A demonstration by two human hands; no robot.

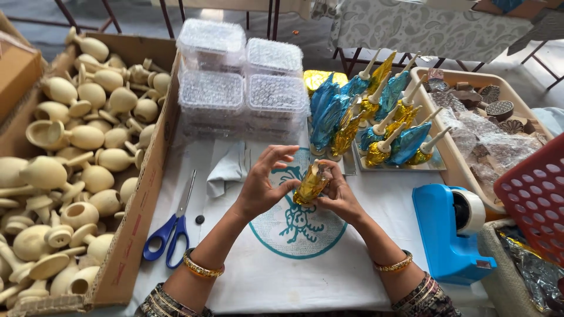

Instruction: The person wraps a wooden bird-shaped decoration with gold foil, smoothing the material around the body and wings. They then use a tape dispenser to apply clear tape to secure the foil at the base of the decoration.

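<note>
both hands (296, 188) wrap gold piece (311, 183) — mid-table

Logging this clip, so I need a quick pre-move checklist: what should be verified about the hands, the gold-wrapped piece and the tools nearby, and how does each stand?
1. Gold-wrapped piece held between both hands: ok.
2. Left hand touching the foil: ok, thumb and fingertips on it.
3. Right hand supporting it: ok.
4. Foil fully closed around the piece: cannot tell, fingers hide part.
5. Scissors lying apart from both hands: ok.
6. Blue tape dispenser upright beside the right forearm: ok.
</note>
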